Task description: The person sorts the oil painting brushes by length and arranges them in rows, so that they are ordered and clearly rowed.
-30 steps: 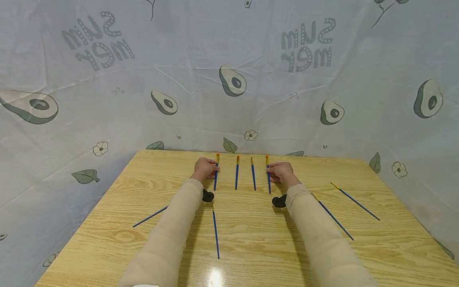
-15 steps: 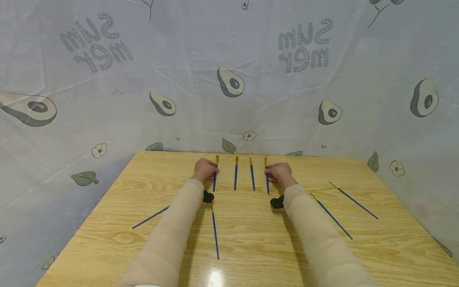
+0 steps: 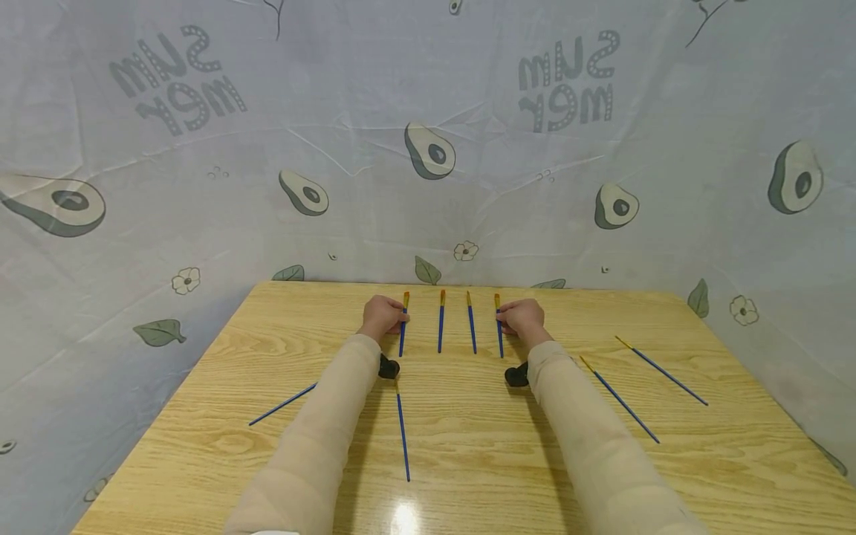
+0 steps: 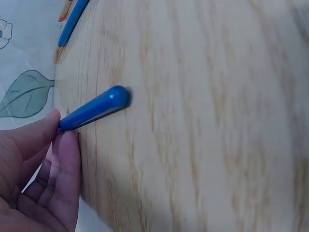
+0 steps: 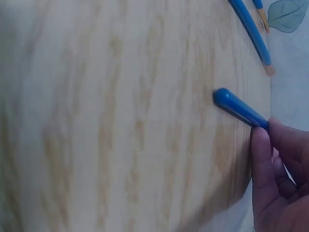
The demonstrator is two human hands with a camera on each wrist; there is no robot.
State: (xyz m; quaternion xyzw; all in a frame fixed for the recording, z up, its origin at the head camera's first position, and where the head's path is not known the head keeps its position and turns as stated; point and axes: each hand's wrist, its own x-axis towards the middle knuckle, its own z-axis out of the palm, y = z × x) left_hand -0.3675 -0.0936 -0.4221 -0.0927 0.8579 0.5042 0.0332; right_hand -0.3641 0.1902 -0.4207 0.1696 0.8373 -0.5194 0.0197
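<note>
At the far side of the table, my left hand (image 3: 384, 315) pinches a paintbrush (image 3: 403, 338) with a blue handle and orange bristles. My right hand (image 3: 524, 319) pinches a similar paintbrush (image 3: 500, 343) to the right. Both brushes point away from me, bristles toward the back edge. Between the hands lie two more paintbrushes, a left one (image 3: 441, 331) and a right one (image 3: 472, 331), roughly parallel. In the left wrist view, thumb and finger meet on the blue handle (image 4: 96, 107), whose rounded end rests close over the wood. The right wrist view shows the same pinch on its handle (image 5: 239, 107).
Nearer me on the wooden table (image 3: 468, 461), one brush (image 3: 403, 438) lies by the left forearm and another (image 3: 281, 404) is partly covered by that sleeve. Two slanted brushes, an inner (image 3: 625, 405) and an outer (image 3: 669, 377), lie at right. A patterned cloth (image 3: 374, 89) hangs behind the table.
Both hands keep their pinch on the two outer brushes and stay in nearly the same place. The head view shifts very slightly.
</note>
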